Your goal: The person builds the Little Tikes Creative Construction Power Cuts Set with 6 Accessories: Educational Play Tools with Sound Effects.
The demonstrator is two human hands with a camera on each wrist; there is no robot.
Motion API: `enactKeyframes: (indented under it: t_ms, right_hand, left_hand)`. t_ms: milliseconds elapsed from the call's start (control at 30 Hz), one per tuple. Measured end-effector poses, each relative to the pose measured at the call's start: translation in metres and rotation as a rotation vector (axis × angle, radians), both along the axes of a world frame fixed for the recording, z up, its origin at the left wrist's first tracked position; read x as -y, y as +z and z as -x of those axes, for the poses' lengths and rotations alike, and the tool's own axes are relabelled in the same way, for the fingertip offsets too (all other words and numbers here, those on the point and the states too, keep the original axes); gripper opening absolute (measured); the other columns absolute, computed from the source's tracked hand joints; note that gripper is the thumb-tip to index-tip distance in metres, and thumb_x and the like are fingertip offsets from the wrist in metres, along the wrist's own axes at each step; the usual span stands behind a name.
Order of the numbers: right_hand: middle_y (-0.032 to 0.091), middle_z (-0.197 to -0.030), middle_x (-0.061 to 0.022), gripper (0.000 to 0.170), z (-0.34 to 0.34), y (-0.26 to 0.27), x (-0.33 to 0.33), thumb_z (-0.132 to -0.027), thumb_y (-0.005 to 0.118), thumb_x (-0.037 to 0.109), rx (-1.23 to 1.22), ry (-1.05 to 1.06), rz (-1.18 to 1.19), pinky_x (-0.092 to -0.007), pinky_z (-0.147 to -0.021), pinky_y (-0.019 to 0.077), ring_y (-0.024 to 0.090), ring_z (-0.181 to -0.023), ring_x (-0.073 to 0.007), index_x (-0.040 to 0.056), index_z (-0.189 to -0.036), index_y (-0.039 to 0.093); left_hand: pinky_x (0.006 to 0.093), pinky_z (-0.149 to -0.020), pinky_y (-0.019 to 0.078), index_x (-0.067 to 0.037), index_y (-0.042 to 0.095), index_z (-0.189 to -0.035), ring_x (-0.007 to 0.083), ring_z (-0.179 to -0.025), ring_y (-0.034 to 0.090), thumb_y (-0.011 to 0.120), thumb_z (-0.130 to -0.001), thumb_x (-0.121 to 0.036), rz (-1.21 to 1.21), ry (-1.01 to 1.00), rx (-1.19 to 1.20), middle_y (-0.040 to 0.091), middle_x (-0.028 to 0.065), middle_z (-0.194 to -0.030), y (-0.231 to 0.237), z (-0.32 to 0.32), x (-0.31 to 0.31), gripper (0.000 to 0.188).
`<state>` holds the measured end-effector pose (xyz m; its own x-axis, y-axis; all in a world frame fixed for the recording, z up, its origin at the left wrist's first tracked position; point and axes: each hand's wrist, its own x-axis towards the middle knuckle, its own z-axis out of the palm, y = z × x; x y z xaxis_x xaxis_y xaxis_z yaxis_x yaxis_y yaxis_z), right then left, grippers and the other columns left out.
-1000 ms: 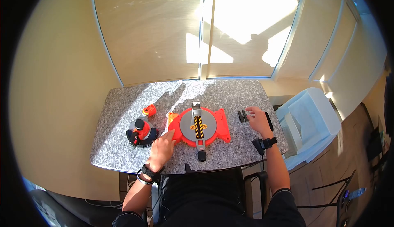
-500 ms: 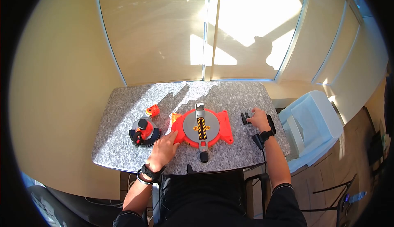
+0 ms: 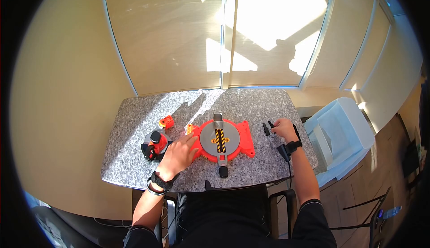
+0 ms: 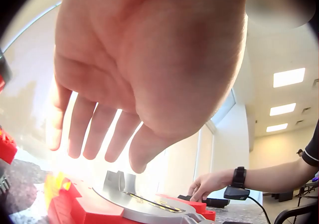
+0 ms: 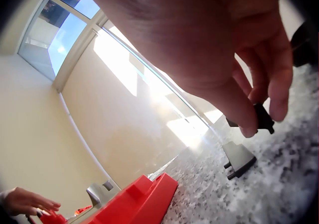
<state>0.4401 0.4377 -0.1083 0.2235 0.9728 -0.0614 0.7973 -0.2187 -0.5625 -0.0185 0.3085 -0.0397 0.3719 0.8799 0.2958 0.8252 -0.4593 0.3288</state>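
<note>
My right hand [image 3: 284, 129] is at the table's right side, pinching a small dark plastic piece [image 5: 263, 118] between thumb and fingers close over the tabletop. A similar piece [image 5: 239, 158] with two short pegs lies beside it. In the middle of the table sits a red toy saw base [image 3: 245, 140], with a round grey turntable [image 3: 208, 136] and a black-and-yellow striped strip. My left hand [image 3: 177, 156] hovers palm down at the base's left end, its fingers extended. In the left wrist view these fingers [image 4: 94, 134] hold nothing.
Left of the base stands a red and black toy saw head [image 3: 156, 145], with a small red-orange part [image 3: 166, 121] behind it. A longer black part [image 3: 296, 133] lies beyond my right hand. A blue-covered bin [image 3: 345, 136] stands off the speckled table's [image 3: 251, 102] right edge.
My right fingers have closed on one dark piece and drawn it slightly away from the other. My left hand has shifted a little over the base's left end.
</note>
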Motion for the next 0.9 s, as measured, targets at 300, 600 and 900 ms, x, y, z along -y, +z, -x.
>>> enactKeyframes:
  t_ms: [300, 600, 900]
  right_hand:
    - [0.075, -0.082, -0.0071, 0.019, 0.037, 0.055, 0.016, -0.078, 0.086, 0.006, -0.095, 0.307, -0.347, -0.0301, -0.07, 0.0576, 0.072, -0.075, -0.0148, 0.0028, -0.095, 0.077]
    - [0.076, -0.088, -0.0126, 0.016, 0.084, 0.07, 0.02, -0.083, 0.077, 0.004, -0.188, 0.526, -0.328, -0.0336, -0.074, 0.06, 0.074, -0.077, -0.0219, 0.0044, -0.099, 0.078]
    - [0.075, -0.091, -0.0118, 0.018, 0.109, 0.063, 0.026, -0.082, 0.076, -0.002, -0.156, 0.64, -0.303, -0.0323, -0.077, 0.0607, 0.075, -0.081, -0.0201, 0.0031, -0.099, 0.077]
  left_hand:
    - [0.0479, -0.099, 0.0551, -0.004, 0.064, -0.132, 0.0411, -0.119, 0.065, 0.07, -0.095, -0.017, 0.032, -0.06, 0.067, 0.064, 0.0208, -0.138, -0.018, -0.005, -0.012, 0.04]
    - [0.0487, -0.097, 0.056, -0.002, 0.065, -0.131, 0.0411, -0.117, 0.065, 0.075, -0.091, -0.018, 0.037, 0.038, 0.051, 0.066, 0.0205, -0.134, -0.027, -0.009, -0.013, 0.044]
    - [0.0495, -0.087, 0.0578, 0.002, 0.067, -0.123, 0.0438, -0.103, 0.069, 0.079, -0.089, -0.024, 0.046, 0.12, 0.103, 0.072, 0.0242, -0.114, -0.034, -0.008, -0.01, 0.044]
